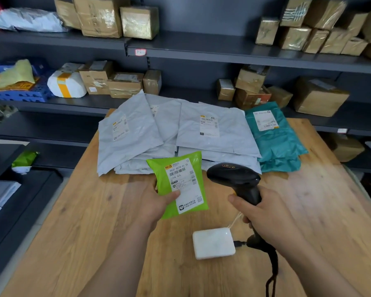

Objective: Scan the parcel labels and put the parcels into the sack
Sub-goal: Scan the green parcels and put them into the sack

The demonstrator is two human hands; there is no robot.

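The left grip [156, 200] pinches a small lime-green plastic parcel [159, 168], thumb on its white label [185, 183], above the wooden counter [84, 221]. Just right, the right grip [266, 215] wraps the handle of a black handheld scanner [234, 175]. Farther off on the counter lie grey plastic mailers [137, 138], with teal plastic mailers [276, 144] at right. On the far left shelf [73, 102] a blue perforated crate [15, 96] holds yellow bags [15, 76].

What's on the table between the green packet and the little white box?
Nothing: in the head view only bare wooden table shows between the green packet, held in the left hand, and the white box.
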